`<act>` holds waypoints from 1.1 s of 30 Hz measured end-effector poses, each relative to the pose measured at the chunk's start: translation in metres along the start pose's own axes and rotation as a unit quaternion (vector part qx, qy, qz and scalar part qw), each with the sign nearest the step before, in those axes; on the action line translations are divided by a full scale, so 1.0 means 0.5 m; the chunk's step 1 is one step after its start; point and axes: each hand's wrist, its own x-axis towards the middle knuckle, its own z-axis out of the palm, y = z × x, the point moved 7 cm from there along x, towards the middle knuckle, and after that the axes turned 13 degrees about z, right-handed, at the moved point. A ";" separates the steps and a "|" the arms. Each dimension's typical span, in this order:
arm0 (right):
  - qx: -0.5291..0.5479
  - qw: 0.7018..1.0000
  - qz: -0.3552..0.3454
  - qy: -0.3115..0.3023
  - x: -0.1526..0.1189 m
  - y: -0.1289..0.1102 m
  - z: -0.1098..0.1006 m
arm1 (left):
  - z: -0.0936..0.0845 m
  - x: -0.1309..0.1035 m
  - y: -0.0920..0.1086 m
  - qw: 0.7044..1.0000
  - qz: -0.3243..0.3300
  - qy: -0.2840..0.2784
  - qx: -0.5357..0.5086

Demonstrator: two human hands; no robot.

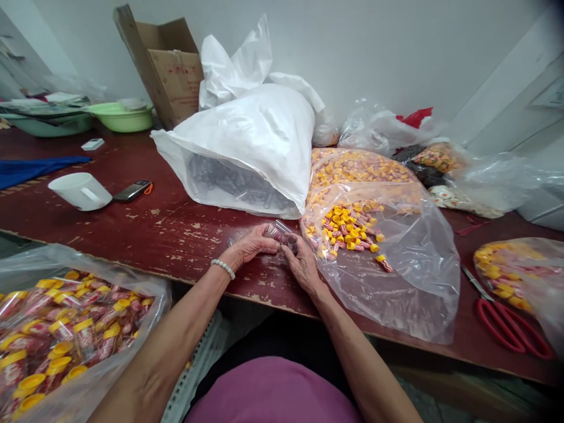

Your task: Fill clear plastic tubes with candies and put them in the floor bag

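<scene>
My left hand (254,244) is closed around a clear plastic tube (282,228) near the table's front edge. Beside it, my right hand (303,263) has its fingers wrapped round another clear tube (291,239), whose open round end faces me. The fingertips of both hands nearly meet. More clear plastic lies partly hidden behind my left hand. Just beyond, a white sack (264,129) lies on its side, its mouth showing many clear tubes (233,182). To the right, a clear bag (396,294) spills small yellow-capped pieces with red-and-white wrapping (348,226).
At lower left, a bag holds filled tubes with yellow caps (59,329). Red-handled scissors (502,323) lie at right beside another bag (511,270). A white mug (81,191), a phone-like device (132,191), basins (121,117) and a cardboard box (176,76) stand left and behind.
</scene>
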 end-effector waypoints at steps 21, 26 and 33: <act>-0.270 0.957 -0.052 -0.094 -0.062 -0.008 0.034 | 0.041 -0.117 0.002 0.956 0.173 0.235 -0.026; -0.278 0.942 -0.159 -0.099 -0.053 -0.088 0.123 | -0.076 -0.221 0.069 0.904 0.243 0.346 -0.059; -0.383 0.853 -0.282 -0.214 -0.008 -0.150 0.265 | -0.184 -0.269 0.100 0.872 0.298 0.373 0.109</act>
